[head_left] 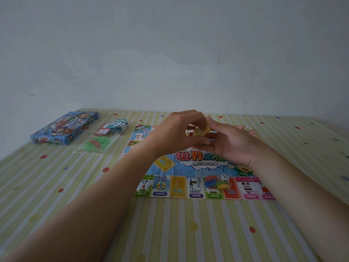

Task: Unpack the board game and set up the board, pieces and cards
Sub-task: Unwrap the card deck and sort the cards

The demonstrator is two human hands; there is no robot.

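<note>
A: Position of the yellow card stack?

B: Raised over the far half of the board, between both hands. The left hand curls its fingers round the stack's left edge. The right hand pinches the right edge.

A: Handling properties?

B: Probably light, thin and slippery, so the cards may fan or spill. Grip squarely across opposite edges. The box lies far left. The bagged tokens and die rest on the board's near edge.

The colourful board lies flat, unfolded. A yellow card deck is held above it; blue box at ten o'clock.
</note>
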